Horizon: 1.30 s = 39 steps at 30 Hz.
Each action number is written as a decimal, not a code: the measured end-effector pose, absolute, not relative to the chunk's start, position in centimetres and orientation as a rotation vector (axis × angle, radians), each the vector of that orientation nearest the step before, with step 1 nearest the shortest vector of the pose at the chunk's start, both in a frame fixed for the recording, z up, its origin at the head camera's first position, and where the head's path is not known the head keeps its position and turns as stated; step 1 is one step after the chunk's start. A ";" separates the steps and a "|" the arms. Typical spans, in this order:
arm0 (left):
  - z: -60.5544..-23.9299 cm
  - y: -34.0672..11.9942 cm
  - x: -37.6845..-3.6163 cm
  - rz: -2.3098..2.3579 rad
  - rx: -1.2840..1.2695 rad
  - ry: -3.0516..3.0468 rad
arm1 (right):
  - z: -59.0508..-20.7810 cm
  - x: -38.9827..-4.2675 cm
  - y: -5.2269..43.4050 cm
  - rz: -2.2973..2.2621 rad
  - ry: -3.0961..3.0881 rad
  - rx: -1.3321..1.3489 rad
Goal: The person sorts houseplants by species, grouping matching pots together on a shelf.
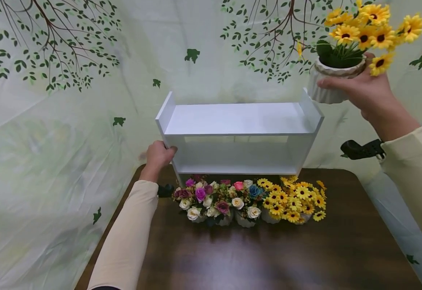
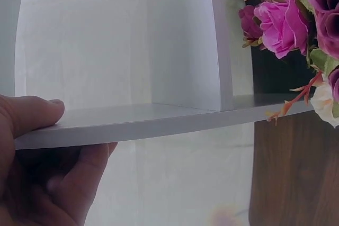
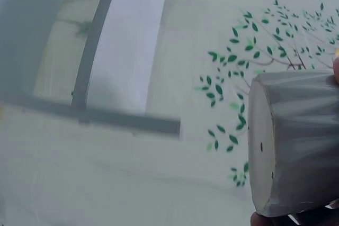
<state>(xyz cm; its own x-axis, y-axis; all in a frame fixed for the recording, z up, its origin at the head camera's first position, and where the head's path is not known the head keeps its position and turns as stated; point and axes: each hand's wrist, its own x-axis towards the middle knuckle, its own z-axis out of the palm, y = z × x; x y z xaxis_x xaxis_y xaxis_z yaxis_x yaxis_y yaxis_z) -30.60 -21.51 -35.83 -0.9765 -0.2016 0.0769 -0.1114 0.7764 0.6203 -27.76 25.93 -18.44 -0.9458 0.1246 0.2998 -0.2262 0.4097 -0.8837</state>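
My right hand (image 1: 372, 90) grips a white ribbed flowerpot (image 1: 328, 82) of yellow daisy-like flowers (image 1: 372, 34), raised above the right end of a white shelf (image 1: 232, 119). In the right wrist view the base of the pot (image 3: 262, 146) faces the camera, apart from the shelf (image 3: 124, 51). My left hand (image 1: 159, 157) holds the shelf's left side panel. The left wrist view shows the thumb (image 2: 37, 112) on one face of the panel (image 2: 143, 125) and fingers on the other. Both visible shelf boards bear nothing.
A row of potted flowers stands on the dark wooden table (image 1: 250, 257) before the shelf: purple and white roses (image 1: 207, 201), mixed roses (image 1: 245, 199) and yellow daisies (image 1: 294, 201). A leaf-printed cloth (image 1: 69, 121) hangs behind.
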 end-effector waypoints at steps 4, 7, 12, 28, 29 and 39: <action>-35.7 -21.4 -30.7 -0.969 0.264 -2.833 | -18.7 -28.8 23.7 1.600 -2.333 0.065; -35.6 -21.5 -30.6 -0.964 0.272 -2.845 | -19.2 -29.6 22.2 1.644 -2.338 0.026; -35.8 -21.6 -30.6 -0.962 0.271 -2.852 | -20.5 -30.7 20.3 1.652 -2.414 -0.034; -35.8 -21.4 -30.6 -0.925 0.259 -2.824 | -23.7 -31.7 18.7 1.672 -2.479 -0.120; -35.8 -21.4 -30.6 -0.924 0.264 -2.822 | -23.9 -31.8 18.7 1.674 -2.483 -0.135; -36.0 -21.5 -30.7 -0.957 0.256 -2.829 | -26.0 -32.3 18.5 1.683 -2.500 -0.168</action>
<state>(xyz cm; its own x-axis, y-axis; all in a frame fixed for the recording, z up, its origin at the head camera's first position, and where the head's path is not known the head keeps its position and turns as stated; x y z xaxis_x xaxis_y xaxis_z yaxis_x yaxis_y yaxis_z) -30.67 -21.48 -36.03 -0.9751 -0.2063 0.0819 -0.1142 0.7828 0.6117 -32.26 18.54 -25.99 -0.9863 0.1603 0.0396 0.0236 0.3744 -0.9270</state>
